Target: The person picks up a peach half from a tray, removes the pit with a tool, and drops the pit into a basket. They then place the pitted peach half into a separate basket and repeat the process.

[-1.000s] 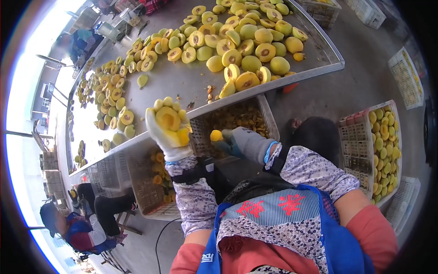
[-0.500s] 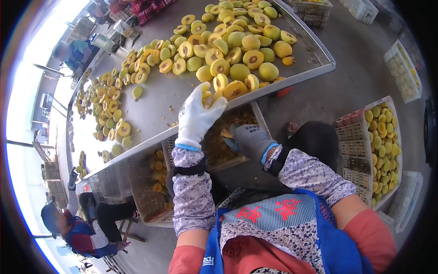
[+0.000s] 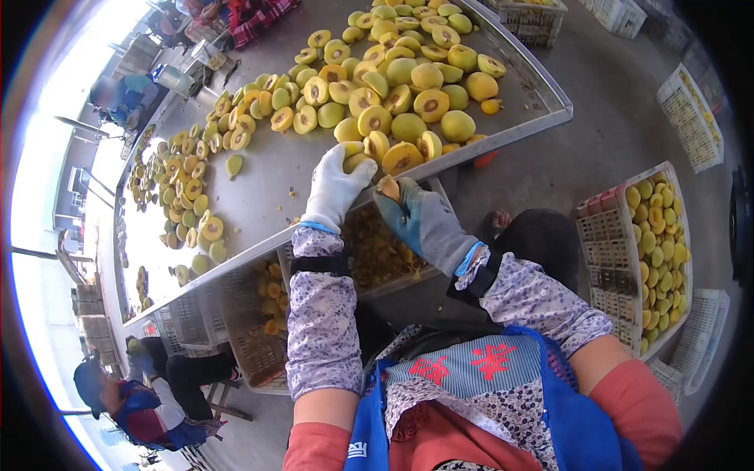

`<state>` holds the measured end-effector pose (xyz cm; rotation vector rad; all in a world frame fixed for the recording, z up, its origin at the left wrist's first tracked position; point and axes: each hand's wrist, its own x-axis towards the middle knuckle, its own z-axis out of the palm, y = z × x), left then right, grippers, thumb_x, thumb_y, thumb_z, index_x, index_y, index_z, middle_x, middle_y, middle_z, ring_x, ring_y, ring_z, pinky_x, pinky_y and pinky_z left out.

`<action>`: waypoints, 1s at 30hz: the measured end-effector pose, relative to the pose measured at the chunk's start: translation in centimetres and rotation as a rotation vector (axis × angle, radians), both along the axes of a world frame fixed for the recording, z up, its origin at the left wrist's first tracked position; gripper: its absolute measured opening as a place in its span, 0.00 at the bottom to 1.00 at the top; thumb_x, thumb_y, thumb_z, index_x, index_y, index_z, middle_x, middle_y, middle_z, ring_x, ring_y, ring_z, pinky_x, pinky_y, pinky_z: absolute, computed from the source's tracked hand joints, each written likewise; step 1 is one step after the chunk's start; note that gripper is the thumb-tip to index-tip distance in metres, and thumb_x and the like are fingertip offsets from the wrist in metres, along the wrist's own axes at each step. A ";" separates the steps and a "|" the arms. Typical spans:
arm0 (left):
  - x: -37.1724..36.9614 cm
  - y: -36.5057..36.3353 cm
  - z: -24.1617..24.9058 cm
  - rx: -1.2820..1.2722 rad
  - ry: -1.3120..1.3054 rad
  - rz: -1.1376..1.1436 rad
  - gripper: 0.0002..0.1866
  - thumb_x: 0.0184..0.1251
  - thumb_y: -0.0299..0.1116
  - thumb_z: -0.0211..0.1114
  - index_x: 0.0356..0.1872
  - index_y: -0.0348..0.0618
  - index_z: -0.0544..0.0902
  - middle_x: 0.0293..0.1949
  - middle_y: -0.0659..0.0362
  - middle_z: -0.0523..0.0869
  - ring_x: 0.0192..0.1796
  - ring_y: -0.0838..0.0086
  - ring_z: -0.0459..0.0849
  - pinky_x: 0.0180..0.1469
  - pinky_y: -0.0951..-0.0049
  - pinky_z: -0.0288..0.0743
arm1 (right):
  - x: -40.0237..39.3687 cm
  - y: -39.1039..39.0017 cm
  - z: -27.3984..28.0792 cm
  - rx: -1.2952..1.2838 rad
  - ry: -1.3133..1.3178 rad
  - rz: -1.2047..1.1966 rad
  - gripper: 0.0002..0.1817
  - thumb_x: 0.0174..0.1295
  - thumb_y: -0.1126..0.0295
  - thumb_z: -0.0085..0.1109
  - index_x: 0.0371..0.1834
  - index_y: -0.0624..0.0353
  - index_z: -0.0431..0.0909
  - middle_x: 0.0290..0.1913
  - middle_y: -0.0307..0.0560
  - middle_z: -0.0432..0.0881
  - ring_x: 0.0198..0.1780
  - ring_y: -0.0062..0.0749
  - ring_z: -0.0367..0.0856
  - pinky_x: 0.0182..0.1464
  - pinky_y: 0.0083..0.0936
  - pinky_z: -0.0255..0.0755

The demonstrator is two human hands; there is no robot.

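A long stainless steel table (image 3: 267, 180) runs through the scene. Plastic crates (image 3: 243, 337) sit beneath its near edge, and grey concrete floor (image 3: 605, 118) lies to its right, bearing more white crates (image 3: 601, 259). Strong daylight glares at its far left end, where a seated co-worker (image 3: 133, 400) works.

Bright daylight from the upper left, blown-out white glare along the left rim, sheen on the steel table (image 3: 283, 169), strong fisheye curvature, black vignette corners, soft blur toward edges, sharp centre.
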<state>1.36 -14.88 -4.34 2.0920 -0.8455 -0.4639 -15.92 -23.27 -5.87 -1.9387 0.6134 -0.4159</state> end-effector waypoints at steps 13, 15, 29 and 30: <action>-7.2 2.4 4.3 -0.684 0.646 0.148 0.28 0.81 0.47 0.50 0.69 0.36 0.72 0.63 0.49 0.80 0.59 0.65 0.81 0.60 0.65 0.76 | 0.8 1.6 0.8 0.006 -0.127 0.257 0.17 0.73 0.62 0.60 0.53 0.66 0.78 0.36 0.60 0.87 0.40 0.45 0.89 0.40 0.34 0.78; -7.4 2.3 3.7 -0.722 0.667 0.187 0.28 0.81 0.47 0.46 0.67 0.34 0.73 0.62 0.47 0.80 0.59 0.63 0.81 0.61 0.64 0.77 | 1.0 1.8 1.0 0.142 -0.116 0.248 0.18 0.73 0.60 0.59 0.52 0.66 0.78 0.37 0.64 0.86 0.43 0.53 0.89 0.40 0.36 0.78; -8.4 2.1 3.2 -0.844 0.687 0.336 0.27 0.84 0.50 0.42 0.58 0.34 0.79 0.51 0.47 0.86 0.52 0.59 0.86 0.57 0.61 0.81 | 1.4 2.8 -1.0 0.166 -0.052 0.258 0.31 0.73 0.40 0.49 0.47 0.62 0.79 0.31 0.67 0.84 0.38 0.66 0.85 0.41 0.49 0.78; -8.5 2.1 3.4 -0.844 0.688 0.338 0.27 0.84 0.50 0.42 0.58 0.34 0.79 0.51 0.47 0.86 0.52 0.59 0.86 0.57 0.61 0.81 | 1.3 2.9 -0.8 0.189 -0.042 0.262 0.31 0.73 0.40 0.49 0.47 0.62 0.78 0.32 0.68 0.84 0.39 0.65 0.85 0.41 0.49 0.78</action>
